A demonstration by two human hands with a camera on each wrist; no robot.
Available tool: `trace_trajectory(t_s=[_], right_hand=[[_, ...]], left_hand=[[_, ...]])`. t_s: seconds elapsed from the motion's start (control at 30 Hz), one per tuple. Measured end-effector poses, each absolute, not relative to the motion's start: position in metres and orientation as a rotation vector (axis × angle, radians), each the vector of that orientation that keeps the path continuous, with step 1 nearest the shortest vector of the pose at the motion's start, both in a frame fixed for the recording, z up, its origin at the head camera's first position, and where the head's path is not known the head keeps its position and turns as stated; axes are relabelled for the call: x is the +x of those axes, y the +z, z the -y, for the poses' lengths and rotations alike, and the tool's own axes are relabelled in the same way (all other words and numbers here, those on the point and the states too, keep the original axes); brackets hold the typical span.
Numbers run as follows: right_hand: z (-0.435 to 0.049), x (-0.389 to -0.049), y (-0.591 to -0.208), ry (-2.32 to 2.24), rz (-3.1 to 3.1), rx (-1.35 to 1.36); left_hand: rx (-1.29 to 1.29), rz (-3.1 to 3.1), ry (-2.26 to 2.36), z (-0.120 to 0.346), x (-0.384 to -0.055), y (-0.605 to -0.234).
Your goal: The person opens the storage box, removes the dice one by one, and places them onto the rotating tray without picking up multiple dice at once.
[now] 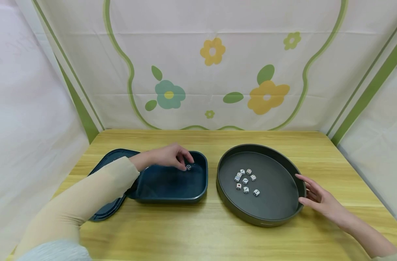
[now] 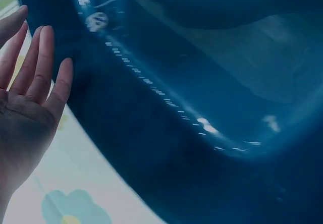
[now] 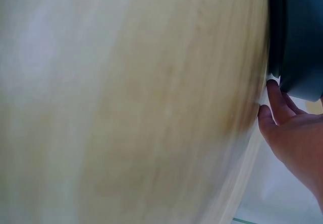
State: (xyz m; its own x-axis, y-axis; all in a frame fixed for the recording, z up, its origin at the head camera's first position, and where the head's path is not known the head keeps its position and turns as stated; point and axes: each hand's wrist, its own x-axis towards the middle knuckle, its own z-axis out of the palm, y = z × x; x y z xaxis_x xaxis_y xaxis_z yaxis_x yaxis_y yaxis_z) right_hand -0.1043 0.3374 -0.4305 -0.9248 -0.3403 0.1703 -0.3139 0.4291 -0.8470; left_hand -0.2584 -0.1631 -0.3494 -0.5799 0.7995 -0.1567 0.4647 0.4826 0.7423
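Over the dark blue rectangular box (image 1: 172, 185) hangs my left hand (image 1: 172, 156), thumb and fingers apart. A die (image 1: 188, 167) shows close to its fingertips in the head view. In the left wrist view the die (image 2: 97, 21) sits inside the box, apart from the loosely extended fingers. My right hand (image 1: 322, 201) rests against the right rim of a round dark grey pan (image 1: 277, 181), with thumb and fingers spread along it. Several white dice (image 1: 245, 181) with coloured pips lie left of centre on the pan's floor.
A dark blue lid (image 1: 108, 212) lies on the wooden table (image 1: 198, 235) left of the box, partly under my left forearm. A white cloth (image 1: 185, 65) with printed flowers hangs behind the table, and white fabric walls stand at both sides.
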Motion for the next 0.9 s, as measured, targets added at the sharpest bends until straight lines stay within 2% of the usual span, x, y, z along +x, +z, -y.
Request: trace_trajectory(t_s=[0.9], right_hand=[[-0.335,-0.102,-0.429,-1.539,-2.639,-0.571]], left_hand=[[0.936,-2.290,0.708,0.156,-0.265,-0.375]])
